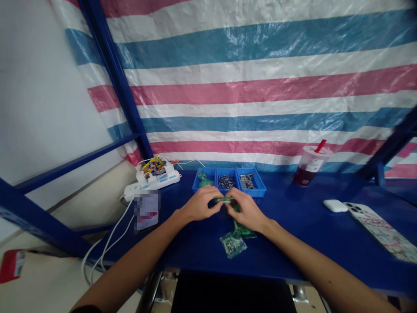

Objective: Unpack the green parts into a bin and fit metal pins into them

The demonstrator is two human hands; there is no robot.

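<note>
My left hand [202,203] and my right hand [246,210] meet at the middle of the blue table, both closed on a small green-tinted plastic bag [224,199] stretched between their fingertips. Just behind them stands a blue tray [259,192] with three compartments. Green plastic bags [205,181] lie in its left compartment, small metal screws or pins [226,182] in the middle one, larger metal pieces [247,181] in the right one. Below my right hand, a clear bag of metal parts [233,244] lies beside more green bags [244,230], partly hidden by that hand.
At the left are a white power strip [167,178] with cables, a yellow packet [153,165] and a phone or tablet [148,211]. A lidded cup [309,166] with a red straw, a white earphone case [335,205] and a patterned phone [381,228] are at the right.
</note>
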